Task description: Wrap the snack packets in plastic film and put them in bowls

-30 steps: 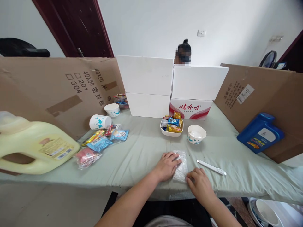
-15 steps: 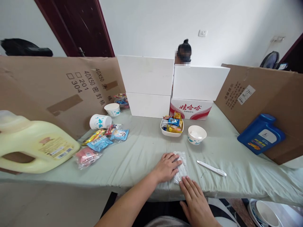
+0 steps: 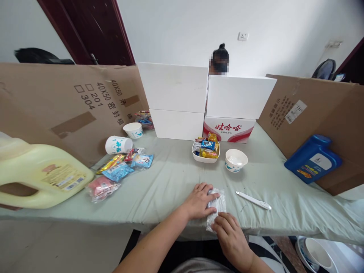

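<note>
A small clear plastic bag (image 3: pixel 217 204) lies on the pale green tablecloth (image 3: pixel 170 182) near the table's front edge. My left hand (image 3: pixel 199 201) rests on the bag's left side, fingers curled onto it and pressing it down. My right hand (image 3: pixel 230 235) is at the bag's near end, fingers bent and pinching its lower edge. A white pen-like tool (image 3: pixel 253 200) lies just right of the bag. Beyond it stand a white patterned bowl (image 3: pixel 236 160) and a white dish of wrapped snacks (image 3: pixel 206 149).
Loose snack packets (image 3: pixel 119 170), a tipped paper cup (image 3: pixel 118 145) and a second bowl (image 3: pixel 133 130) lie at left by a yellow jug (image 3: pixel 40 176). A blue jug (image 3: pixel 313 159) leans at right. White boxes (image 3: pixel 204 102) and cardboard screens wall the table; a person sits behind.
My right hand slid from the bag's right side down to its near end and curled its fingers onto the edge. The bag's lower end has lifted and crumpled slightly. My left hand stayed put.
</note>
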